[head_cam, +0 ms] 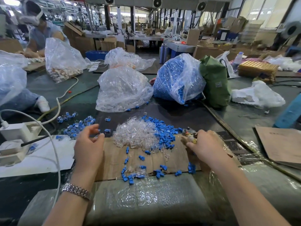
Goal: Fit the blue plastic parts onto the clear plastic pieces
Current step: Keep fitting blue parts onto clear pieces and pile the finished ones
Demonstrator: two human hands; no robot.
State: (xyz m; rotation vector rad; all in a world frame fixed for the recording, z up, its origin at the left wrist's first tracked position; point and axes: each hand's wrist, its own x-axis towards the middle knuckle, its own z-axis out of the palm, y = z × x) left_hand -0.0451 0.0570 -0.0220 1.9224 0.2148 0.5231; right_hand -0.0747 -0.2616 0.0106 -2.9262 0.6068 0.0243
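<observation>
A worker's two bare forearms reached over a crinkled clear plastic sheet point(138, 201) toward a flattened sheet of brown cardboard point(114, 160), a metal-link watch point(76, 191) on the left wrist. Loose blue plastic parts point(167, 136), small, matte and blocky, lay scattered along the cardboard's near edge and banked against the right flank of a heap of clear plastic pieces point(135, 136), glossy little shells piled at the cardboard's far edge. The left hand point(88, 144) hovered just left of that heap with fingers loosely curled and apart, nothing visibly in its grasp; the clear pieces lay to its right, closer to it than to the other hand. The right hand point(205, 144) rested at the cardboard's right side, fingers curled around a small yellowish and metallic object point(190, 136) too blurred to identify; the blue parts lay just to its left. Judging by that layout, each hand was nearer its own stock, so a pick from either side looked the likely next step. A cluster of fitted blue-and-clear pieces point(76, 124) sat beyond the left hand on the dark mat. Farther back stood a transparent bag of clear pieces point(122, 90) and, beside it to the right, a bag of blue parts point(175, 80), both crumpled and open-topped, with a green cloth bag point(215, 82) beyond. Another person worked at the far left.
</observation>
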